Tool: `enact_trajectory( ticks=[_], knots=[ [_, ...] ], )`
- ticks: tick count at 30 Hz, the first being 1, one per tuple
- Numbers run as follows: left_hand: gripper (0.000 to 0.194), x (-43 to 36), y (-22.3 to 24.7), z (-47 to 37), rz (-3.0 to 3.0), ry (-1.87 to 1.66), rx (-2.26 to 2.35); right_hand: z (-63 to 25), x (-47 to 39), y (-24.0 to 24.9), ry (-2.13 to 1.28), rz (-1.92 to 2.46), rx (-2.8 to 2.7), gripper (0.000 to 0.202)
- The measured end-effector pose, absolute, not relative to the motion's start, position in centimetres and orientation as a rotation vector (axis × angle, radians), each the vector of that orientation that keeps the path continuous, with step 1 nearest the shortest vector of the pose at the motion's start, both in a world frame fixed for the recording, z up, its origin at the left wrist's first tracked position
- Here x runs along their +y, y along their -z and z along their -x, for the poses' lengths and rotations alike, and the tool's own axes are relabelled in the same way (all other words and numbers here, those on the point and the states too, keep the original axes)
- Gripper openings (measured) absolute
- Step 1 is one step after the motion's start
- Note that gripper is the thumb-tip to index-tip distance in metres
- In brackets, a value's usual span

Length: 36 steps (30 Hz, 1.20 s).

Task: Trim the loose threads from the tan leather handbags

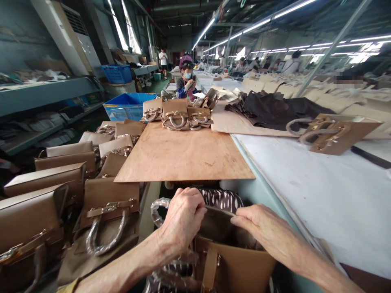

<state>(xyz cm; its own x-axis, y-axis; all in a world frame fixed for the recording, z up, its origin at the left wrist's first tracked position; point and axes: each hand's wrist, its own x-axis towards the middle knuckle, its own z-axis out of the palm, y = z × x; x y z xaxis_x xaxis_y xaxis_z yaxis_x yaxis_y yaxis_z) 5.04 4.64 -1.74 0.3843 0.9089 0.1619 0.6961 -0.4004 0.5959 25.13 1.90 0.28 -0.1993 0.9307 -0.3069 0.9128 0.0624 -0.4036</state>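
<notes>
Free room over board [186, 154], bags [174, 107] at far end

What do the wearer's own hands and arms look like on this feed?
Left hand and right hand are bare: no gloves, watch or bracelet visible. A mustard-yellow sleeve edge shows on the left forearm; no right sleeve is in view.

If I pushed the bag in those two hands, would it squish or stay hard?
The bag might squish at its open top, since the rim looks thin. Its front looks flat and smooth, so that part may stay stiffer. The handle by the left hand could feel slippery, because shiny plastic is wrapped around it.
</notes>
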Motion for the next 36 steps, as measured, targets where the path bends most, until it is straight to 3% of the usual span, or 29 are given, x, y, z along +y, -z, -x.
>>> enact_trajectory(
  ticks=[27, 36],
  knots=[
    [0.013, 4.8, 1.3, -5.6, -2.303, -0.57, 1.487, -25.4, 1.6, 0.0, -0.73, 1.949, -2.304, 0.035],
    [0.017, 6.0, 0.5, -5.2, -2.463, -0.313, 1.088, -25.2, 1.6, -1.0, -0.789, 1.925, -2.312, 0.039]
  ],
)
